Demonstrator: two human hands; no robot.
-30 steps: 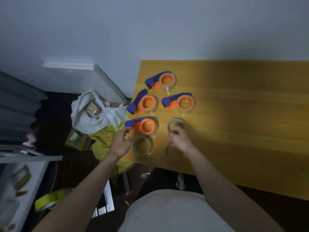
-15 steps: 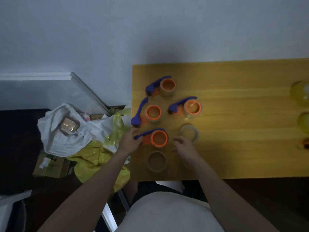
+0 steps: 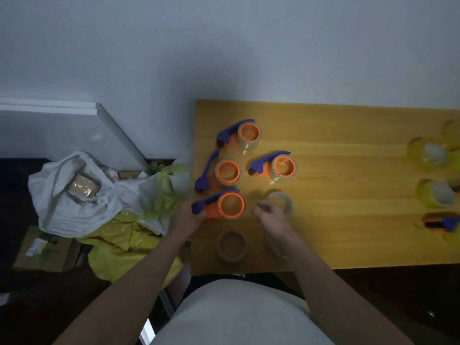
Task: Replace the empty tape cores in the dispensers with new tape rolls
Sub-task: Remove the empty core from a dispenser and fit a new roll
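Note:
Several orange-and-blue tape dispensers stand at the left end of the yellow table [image 3: 348, 232]. My left hand [image 3: 185, 219] grips the blue handle of the nearest dispenser [image 3: 224, 205], whose orange hub looks bare. My right hand [image 3: 272, 221] hovers just right of it, fingers loosely curled and holding nothing, beside an empty tape core [image 3: 280, 202]. A second empty core [image 3: 232, 246] lies near the table's front edge; a third is partly hidden under my right wrist. The other dispensers [image 3: 245, 135] [image 3: 225, 171] [image 3: 280, 168] carry thin clear cores. New yellowish tape rolls [image 3: 429, 154] [image 3: 436, 194] sit at the far right.
Another dispenser [image 3: 439, 222] lies at the right edge, blurred. Left of the table, white [image 3: 72, 192] and yellow-green [image 3: 129, 242] plastic bags are heaped on the floor beside a cardboard box [image 3: 44, 250]. A white panel [image 3: 74, 130] leans against the wall.
The view has swung right, bringing the new rolls into sight. My left hand has closed on the nearest dispenser's handle. My right hand has come off the core and drawn slightly back.

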